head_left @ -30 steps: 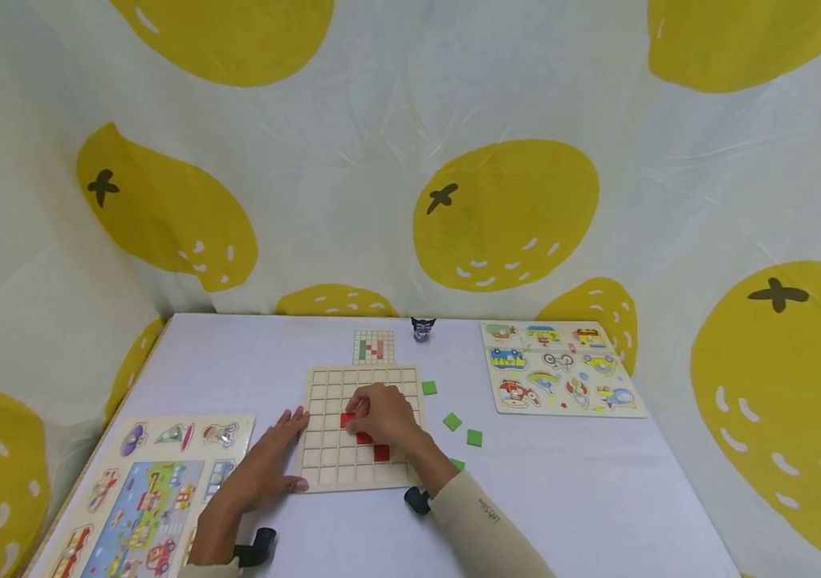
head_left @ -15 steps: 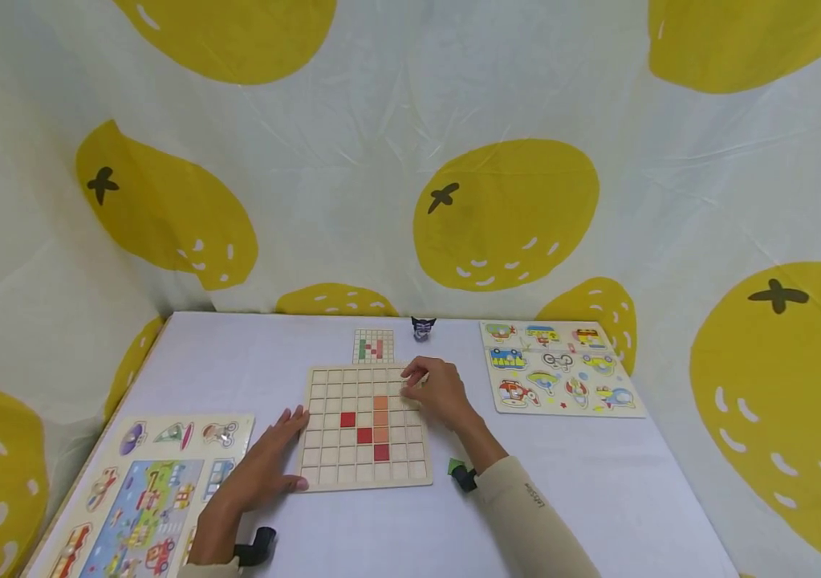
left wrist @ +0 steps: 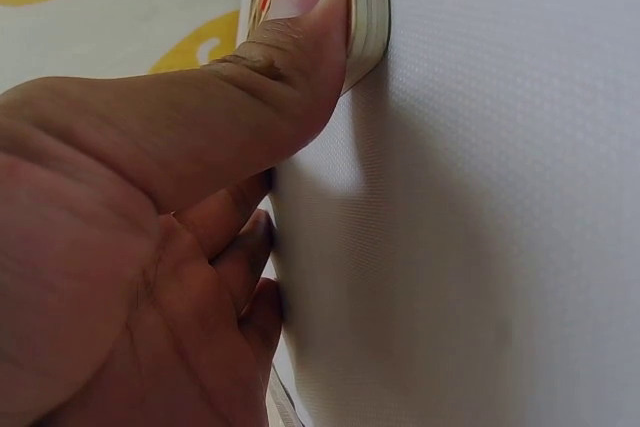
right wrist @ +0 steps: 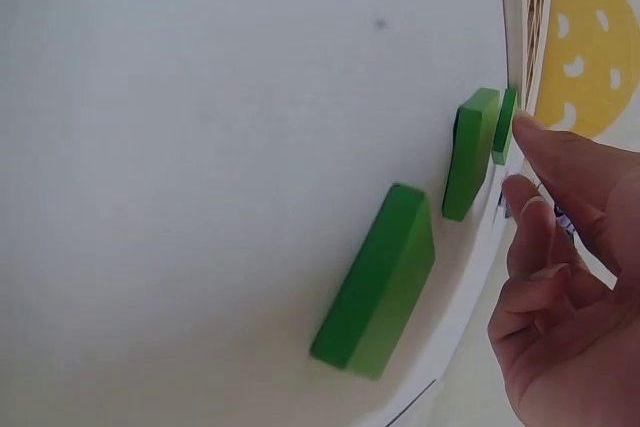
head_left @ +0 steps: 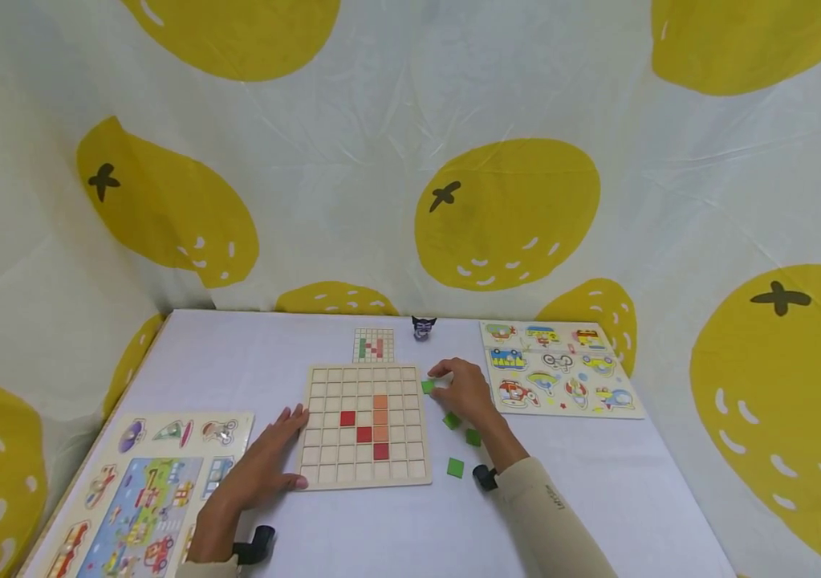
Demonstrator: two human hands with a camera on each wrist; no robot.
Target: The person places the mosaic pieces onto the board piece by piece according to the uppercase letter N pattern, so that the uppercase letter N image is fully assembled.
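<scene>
The head view looks forward and down from the person's side, far enough back to take in most of the table [head_left: 598, 498] toward 6 o'clock and the curtain [head_left: 352, 160] at 12. The left wrist view, very close and sideways, shares the left hand [head_left: 266, 461] and board [left wrist: 370, 7] at 12 o'clock with it; the right wrist view, low, near, sideways, shares the right hand [right wrist: 570, 287] at 4 and green tiles [right wrist: 380, 282].

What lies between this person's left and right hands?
Head view: between the left hand and right hand lie the wooden grid board, with three red tiles and three orange squares on it, and, beside it, a green tile.
</scene>
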